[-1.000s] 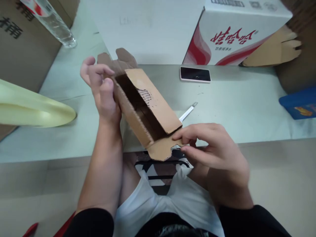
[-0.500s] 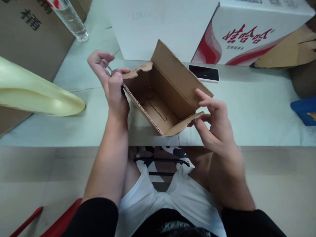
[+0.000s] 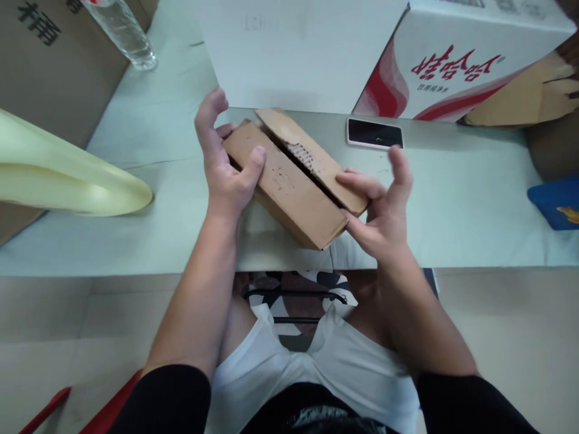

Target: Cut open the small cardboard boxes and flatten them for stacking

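A small brown cardboard box (image 3: 294, 187) sits at a slant near the table's front edge, between my hands. Its two long top flaps are folded inward, with a dark gap between them. My left hand (image 3: 230, 157) grips the box's left end, thumb lying on the near flap. At the right end, my right hand (image 3: 377, 208) has its fingers on the far flap and its thumb at the corner of the near one; one finger sticks up. The far flap stands a little raised and has a torn, ridged patch. The inside of the box is hidden.
Behind the box stand a white carton (image 3: 294, 54) and a red-and-white carton (image 3: 452, 72). A phone (image 3: 374, 133) lies in front of them. To the left are a pale yellow curved object (image 3: 72, 175), a clear bottle (image 3: 124, 33) and a large brown carton (image 3: 54, 78). A blue object (image 3: 556, 203) is at right.
The long flaps, upright and spread before, are now folded down over the opening. My left hand has moved right with its thumb onto the near flap; my right hand has shifted slightly left.
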Action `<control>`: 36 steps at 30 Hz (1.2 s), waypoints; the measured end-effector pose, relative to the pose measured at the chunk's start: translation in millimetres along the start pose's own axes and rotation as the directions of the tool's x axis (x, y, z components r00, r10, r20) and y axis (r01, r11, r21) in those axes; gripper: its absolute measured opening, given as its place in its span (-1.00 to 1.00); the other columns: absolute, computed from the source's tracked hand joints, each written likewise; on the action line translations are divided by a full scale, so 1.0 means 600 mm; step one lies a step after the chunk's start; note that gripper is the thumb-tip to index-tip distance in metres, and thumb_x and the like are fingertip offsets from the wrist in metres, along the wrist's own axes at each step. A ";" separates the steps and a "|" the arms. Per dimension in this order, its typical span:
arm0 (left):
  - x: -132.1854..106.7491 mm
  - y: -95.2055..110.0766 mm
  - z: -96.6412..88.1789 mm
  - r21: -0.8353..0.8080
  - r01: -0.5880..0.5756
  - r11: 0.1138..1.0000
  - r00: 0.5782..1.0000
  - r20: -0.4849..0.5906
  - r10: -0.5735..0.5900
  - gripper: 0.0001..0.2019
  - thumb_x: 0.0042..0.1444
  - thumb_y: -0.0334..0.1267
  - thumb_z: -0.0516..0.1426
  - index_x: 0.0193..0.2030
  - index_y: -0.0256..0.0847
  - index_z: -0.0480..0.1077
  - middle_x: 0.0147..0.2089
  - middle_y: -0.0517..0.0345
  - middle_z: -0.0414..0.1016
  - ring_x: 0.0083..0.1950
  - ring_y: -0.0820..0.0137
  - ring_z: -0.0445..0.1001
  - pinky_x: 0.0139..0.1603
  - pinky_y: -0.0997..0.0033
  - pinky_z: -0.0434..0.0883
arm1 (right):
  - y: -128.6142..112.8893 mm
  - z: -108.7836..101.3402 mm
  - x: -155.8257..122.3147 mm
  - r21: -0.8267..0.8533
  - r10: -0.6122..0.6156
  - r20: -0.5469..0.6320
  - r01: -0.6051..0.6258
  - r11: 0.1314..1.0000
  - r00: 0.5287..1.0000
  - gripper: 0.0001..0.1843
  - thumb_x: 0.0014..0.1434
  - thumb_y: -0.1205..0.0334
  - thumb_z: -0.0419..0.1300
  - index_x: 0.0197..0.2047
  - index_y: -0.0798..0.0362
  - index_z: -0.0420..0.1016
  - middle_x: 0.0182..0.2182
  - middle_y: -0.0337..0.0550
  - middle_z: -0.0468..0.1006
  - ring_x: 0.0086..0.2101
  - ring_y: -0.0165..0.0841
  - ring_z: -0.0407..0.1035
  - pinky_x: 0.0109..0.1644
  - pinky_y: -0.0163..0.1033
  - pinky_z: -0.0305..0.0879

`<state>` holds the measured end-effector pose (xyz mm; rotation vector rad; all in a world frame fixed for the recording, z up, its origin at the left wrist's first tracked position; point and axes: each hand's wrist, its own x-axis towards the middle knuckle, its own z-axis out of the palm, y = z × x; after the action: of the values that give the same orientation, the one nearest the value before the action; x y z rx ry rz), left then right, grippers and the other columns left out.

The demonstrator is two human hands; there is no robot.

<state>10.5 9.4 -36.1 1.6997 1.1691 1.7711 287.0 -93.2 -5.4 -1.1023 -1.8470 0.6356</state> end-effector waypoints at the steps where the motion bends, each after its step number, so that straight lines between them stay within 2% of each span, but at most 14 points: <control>1: -0.005 0.008 0.000 0.030 -0.019 0.999 1.000 0.016 0.019 -0.16 -0.07 0.01 0.54 0.28 -0.04 0.27 0.42 0.01 0.30 0.47 0.14 0.28 0.39 0.18 0.40 | 0.004 0.004 -0.001 0.036 -0.049 0.002 0.049 0.998 0.999 -0.31 0.31 -0.03 0.22 0.45 -0.29 0.15 0.22 -0.02 0.55 0.37 0.00 0.32 0.47 0.31 0.26; 3: -0.013 0.024 0.001 0.086 -0.027 0.996 0.999 0.044 0.023 -0.39 0.07 0.07 0.46 0.17 0.00 0.38 0.39 0.05 0.35 0.47 0.14 0.29 0.46 0.13 0.36 | 0.013 0.013 -0.005 0.077 -0.152 -0.065 0.157 0.985 0.986 -0.54 0.33 -0.05 0.19 0.26 -0.23 0.41 0.12 -0.04 0.63 0.34 0.03 0.37 0.49 0.31 0.23; 5: -0.017 0.036 0.003 0.107 -0.027 0.994 0.997 0.076 0.019 -0.57 0.18 0.17 0.36 0.05 0.00 0.49 0.35 0.04 0.40 0.46 0.12 0.32 0.51 0.06 0.30 | 0.022 0.020 -0.009 0.123 -0.186 -0.132 0.202 0.972 0.974 -0.63 0.35 -0.10 0.15 0.14 -0.20 0.49 0.12 -0.06 0.62 0.32 0.03 0.40 0.49 0.31 0.23; 7: -0.017 0.040 0.005 0.098 -0.028 0.995 0.994 0.112 0.017 -0.52 0.21 0.32 0.25 -0.04 -0.04 0.56 0.31 0.01 0.44 0.39 0.10 0.39 0.52 0.04 0.29 | 0.028 0.024 -0.012 0.141 -0.164 -0.190 0.192 0.971 0.968 -0.65 0.34 -0.11 0.15 0.10 -0.19 0.51 0.14 -0.06 0.60 0.28 0.00 0.45 0.46 0.29 0.28; 9: -0.016 0.038 0.009 0.104 -0.013 0.994 0.992 0.123 0.000 -0.40 0.21 0.43 0.15 -0.05 -0.07 0.59 0.30 -0.02 0.46 0.35 0.11 0.43 0.51 0.04 0.29 | 0.031 0.024 -0.013 0.114 -0.140 -0.187 0.163 0.980 0.972 -0.68 0.33 -0.12 0.17 0.02 -0.17 0.53 0.16 -0.04 0.60 0.24 0.00 0.48 0.41 0.29 0.35; 14: -0.013 0.027 0.013 0.129 -0.017 0.991 0.997 0.078 0.007 -0.32 0.12 0.53 0.15 0.00 -0.03 0.58 0.26 0.03 0.49 0.41 0.07 0.34 0.56 -0.02 0.23 | 0.033 0.019 -0.011 0.092 -0.105 -0.130 0.118 0.989 0.986 -0.65 0.34 -0.17 0.12 -0.16 -0.13 0.57 0.11 -0.03 0.65 0.23 0.01 0.50 0.37 0.30 0.38; 19: -0.012 0.030 0.013 0.069 0.049 0.996 0.992 0.113 -0.057 -0.38 0.14 0.46 0.19 -0.20 -0.12 0.63 0.22 -0.01 0.49 0.31 0.05 0.41 0.51 -0.04 0.28 | 0.032 0.018 -0.007 0.176 -0.124 -0.144 0.149 0.973 0.982 -0.80 0.33 0.00 0.20 -0.14 -0.14 0.60 0.10 -0.07 0.66 0.22 -0.04 0.51 0.33 0.23 0.43; 25: -0.015 0.036 0.012 0.087 -0.016 0.996 0.991 0.133 0.004 -0.42 0.22 0.41 0.16 -0.17 -0.08 0.67 0.20 -0.02 0.50 0.29 0.10 0.44 0.48 0.02 0.33 | 0.038 0.025 -0.011 0.140 -0.128 -0.146 0.148 0.979 0.981 -0.78 0.33 -0.03 0.17 -0.05 -0.18 0.53 0.14 -0.07 0.61 0.22 -0.04 0.49 0.33 0.22 0.40; 28: -0.017 0.032 0.012 0.090 -0.067 0.994 0.987 0.152 0.053 -0.45 0.29 0.35 0.13 -0.14 -0.09 0.67 0.19 -0.04 0.50 0.28 0.10 0.47 0.46 0.00 0.37 | 0.047 0.034 -0.015 0.129 -0.102 -0.193 0.128 0.983 0.976 -0.66 0.32 -0.13 0.16 0.09 -0.23 0.37 0.24 -0.05 0.53 0.25 -0.05 0.45 0.34 0.22 0.38; 30: -0.017 0.025 0.011 0.082 -0.068 0.994 0.988 0.141 0.056 -0.45 0.27 0.37 0.15 -0.14 -0.07 0.67 0.18 -0.03 0.50 0.28 0.09 0.48 0.45 -0.01 0.38 | 0.053 0.040 -0.018 0.146 -0.073 -0.208 0.104 0.984 0.975 -0.53 0.29 -0.21 0.16 0.18 -0.26 0.24 0.29 -0.03 0.48 0.31 -0.04 0.39 0.36 0.24 0.35; 32: -0.017 0.017 0.010 0.076 -0.077 0.994 0.989 0.128 0.067 -0.46 0.25 0.38 0.16 -0.12 -0.04 0.67 0.18 -0.01 0.51 0.28 0.08 0.48 0.44 -0.01 0.39 | 0.059 0.044 -0.021 0.194 -0.031 -0.198 0.071 0.978 0.980 -0.40 0.25 -0.29 0.20 0.23 -0.28 0.14 0.31 -0.03 0.45 0.33 -0.03 0.36 0.35 0.24 0.34; 36: -0.016 0.002 0.006 0.081 -0.183 0.980 0.972 0.167 0.167 -0.52 0.35 0.28 0.12 -0.02 -0.03 0.67 0.19 -0.01 0.50 0.27 0.09 0.50 0.42 -0.03 0.42 | 0.066 0.046 -0.033 0.301 0.089 -0.145 -0.042 0.953 0.985 -0.26 0.20 -0.39 0.21 0.28 -0.29 0.06 0.34 -0.03 0.42 0.31 -0.01 0.36 0.37 0.25 0.32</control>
<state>15.8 2.3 -41.4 2.0168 1.0788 1.6635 284.6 -91.4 -57.5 -0.9862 -1.5269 0.8121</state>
